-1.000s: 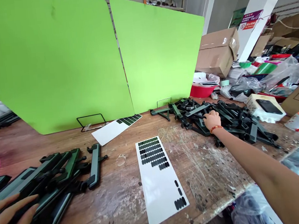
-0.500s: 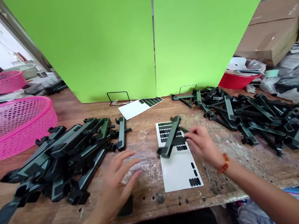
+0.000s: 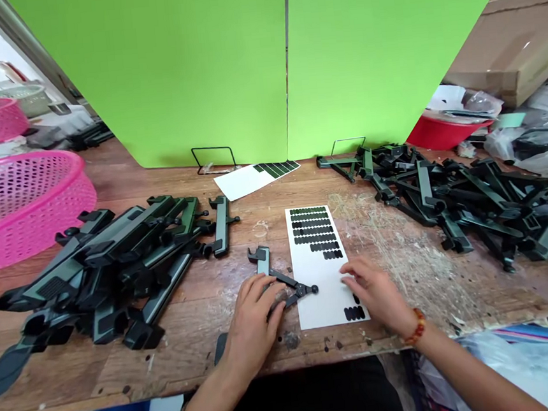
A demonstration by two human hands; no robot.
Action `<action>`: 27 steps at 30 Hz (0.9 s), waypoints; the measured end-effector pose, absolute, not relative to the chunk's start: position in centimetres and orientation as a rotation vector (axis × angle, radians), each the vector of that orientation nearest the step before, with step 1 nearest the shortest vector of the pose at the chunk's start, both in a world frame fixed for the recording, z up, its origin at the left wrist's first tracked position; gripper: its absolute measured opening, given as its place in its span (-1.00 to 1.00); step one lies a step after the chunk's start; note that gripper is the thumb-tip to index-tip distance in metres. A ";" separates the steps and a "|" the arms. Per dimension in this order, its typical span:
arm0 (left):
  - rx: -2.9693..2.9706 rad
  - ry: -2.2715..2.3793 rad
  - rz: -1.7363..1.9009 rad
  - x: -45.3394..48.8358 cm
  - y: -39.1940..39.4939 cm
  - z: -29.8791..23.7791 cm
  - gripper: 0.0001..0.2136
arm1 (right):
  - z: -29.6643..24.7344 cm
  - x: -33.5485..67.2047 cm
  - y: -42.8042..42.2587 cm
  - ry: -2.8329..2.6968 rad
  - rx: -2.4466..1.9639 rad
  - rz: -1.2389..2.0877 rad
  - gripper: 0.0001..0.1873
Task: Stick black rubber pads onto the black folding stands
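Observation:
My left hand [image 3: 254, 322] presses down on a dark green folding stand part [image 3: 266, 273] lying on the wooden table [image 3: 182, 367]; its fingers curl over the part's lower end. My right hand [image 3: 376, 291] rests on a white sheet [image 3: 321, 294] carrying rows of black oval pads [image 3: 313, 231], with its fingertips down near the last pads at the sheet's lower edge. Whether those fingertips pinch a pad is hidden.
A stack of dark stand parts [image 3: 102, 272] lies at the left, a loose heap of them [image 3: 466, 208] at the right. Two pink baskets [image 3: 20, 208] stand far left. Green boards [image 3: 224, 69] wall the back. A second pad sheet [image 3: 252, 178], a red bowl [image 3: 445, 136] and cardboard boxes [image 3: 514, 44] are behind.
My right hand carried one stand part from the right heap to the middle and set it down left of the sheet. My left hand came off the left stack onto that part. The view swung down.

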State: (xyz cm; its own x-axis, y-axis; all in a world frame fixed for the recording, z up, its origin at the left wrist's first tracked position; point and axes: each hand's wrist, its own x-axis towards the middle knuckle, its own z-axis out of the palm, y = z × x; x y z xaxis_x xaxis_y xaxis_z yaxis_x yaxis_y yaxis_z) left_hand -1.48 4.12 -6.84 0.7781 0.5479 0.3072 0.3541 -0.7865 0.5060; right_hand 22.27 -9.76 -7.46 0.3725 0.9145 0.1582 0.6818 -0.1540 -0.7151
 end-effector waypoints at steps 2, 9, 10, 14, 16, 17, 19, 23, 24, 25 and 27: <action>2.552 0.639 0.626 0.0 3.2 -6.1 -0.78 | -7.7 23.9 -10.9 -1.342 -2.028 0.456 -0.87; 2.742 0.362 0.231 6.4 -1.4 -6.0 -0.67 | -8.1 24.6 -10.5 -1.436 -2.133 0.486 -0.84; 2.772 0.363 0.187 6.9 -1.8 -6.2 -0.63 | -8.0 24.6 -10.3 -1.451 -2.150 0.499 -0.85; 2.877 0.377 0.085 7.7 -2.3 -6.6 -0.58 | -7.6 24.8 -9.8 -1.527 -2.204 0.522 -0.88; 2.900 0.383 0.070 7.7 -2.4 -6.5 -0.56 | -7.2 24.6 -9.9 -1.549 -2.219 0.511 -0.91; 2.904 0.390 0.071 7.6 -2.4 -6.4 -0.55 | -6.9 24.5 -10.1 -1.553 -2.220 0.514 -0.91; 2.895 0.412 0.082 7.5 -2.5 -6.3 -0.55 | -5.9 24.1 -10.4 -1.539 -2.211 0.547 -0.92; 2.798 0.414 0.122 6.7 -2.3 -5.5 -0.64 | -3.3 23.5 -10.6 -1.371 -2.098 0.692 -0.92; 2.759 0.423 0.132 6.3 -2.1 -5.2 -0.69 | -2.9 23.4 -10.4 -1.319 -2.049 0.729 -0.93; 2.720 0.452 0.144 5.7 -1.7 -4.8 -0.75 | -2.6 23.2 -10.1 -1.277 -1.993 0.768 -0.94; 2.655 0.574 0.182 4.4 -0.6 -4.0 -0.83 | -2.7 22.5 -9.1 -1.226 -1.883 0.853 -0.95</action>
